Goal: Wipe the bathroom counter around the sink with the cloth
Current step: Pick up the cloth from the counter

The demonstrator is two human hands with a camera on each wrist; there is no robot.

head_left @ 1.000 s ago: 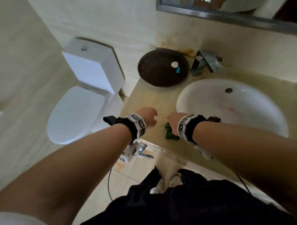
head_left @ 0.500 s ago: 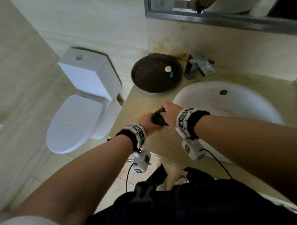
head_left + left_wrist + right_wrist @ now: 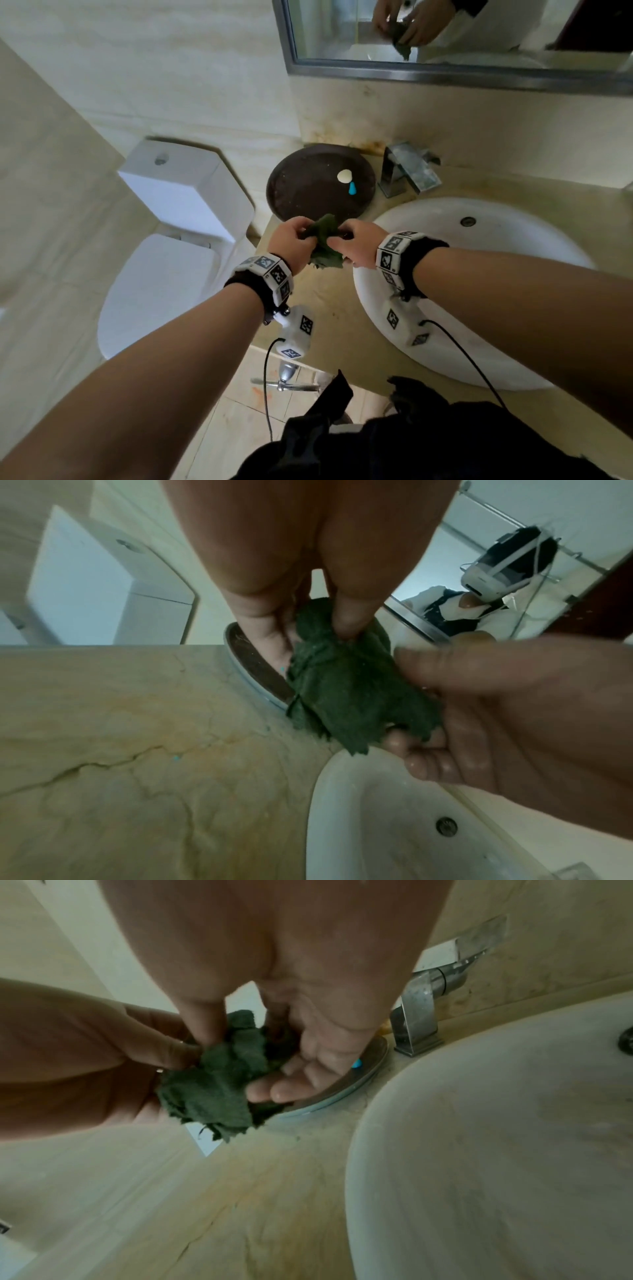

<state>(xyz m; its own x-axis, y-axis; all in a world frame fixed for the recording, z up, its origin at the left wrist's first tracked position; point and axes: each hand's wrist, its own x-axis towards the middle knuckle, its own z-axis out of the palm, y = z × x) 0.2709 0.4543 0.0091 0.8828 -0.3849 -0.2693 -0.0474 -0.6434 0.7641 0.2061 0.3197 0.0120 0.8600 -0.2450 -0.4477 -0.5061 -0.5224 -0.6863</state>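
Your left hand (image 3: pixel 291 245) and right hand (image 3: pixel 356 246) both pinch crumpled green cloth (image 3: pixel 325 240), raised above worktop (image 3: pixel 329 308), sink (image 3: pixel 479 274) beside right hand.

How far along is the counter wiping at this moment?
No wiped stretch is evident. In hand: the left hand and right hand hold the green cloth bunched above the counter, off the surface. Left: wiping around the sink; stains still show.

Your left hand (image 3: pixel 290 244) and right hand (image 3: pixel 356 246) meet raised in front of you, fingers of both pinching the crumpled dark green cloth (image 3: pixel 324 244) between them, forearms converging.
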